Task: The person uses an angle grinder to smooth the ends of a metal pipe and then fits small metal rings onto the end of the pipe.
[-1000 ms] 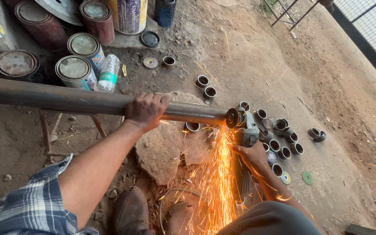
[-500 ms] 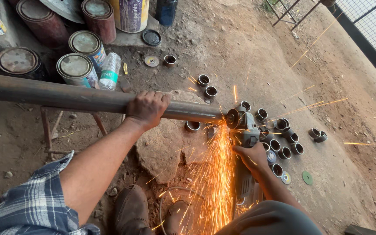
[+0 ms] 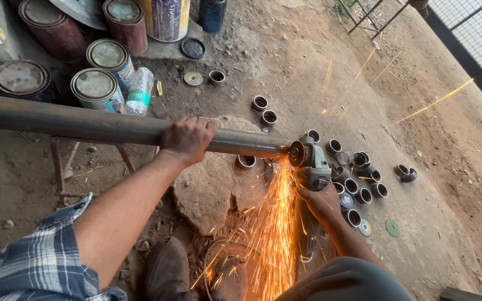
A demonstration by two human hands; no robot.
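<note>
A long steel pipe [image 3: 107,127] runs from the left edge to mid-scene, propped on a low metal stand [image 3: 62,167] over a dirt floor [image 3: 285,56]. The left hand [image 3: 188,138] lies over the pipe, fingers curled around it. The right hand [image 3: 319,202] has its fingers wrapped around the body of an angle grinder [image 3: 308,161], whose disc meets the pipe's right end. Sparks [image 3: 274,223] shower toward the near edge, with a few streaks flying far right. About twenty short cut rings [image 3: 358,184] lie on the floor, most clustered right of the grinder. Three loose discs [image 3: 391,227] lie nearby. At far left stand seven lidded paint tins [image 3: 96,89], contents hidden, with one plastic bottle [image 3: 139,90] lying beside them. A flat rock [image 3: 207,189] sits under the pipe.
</note>
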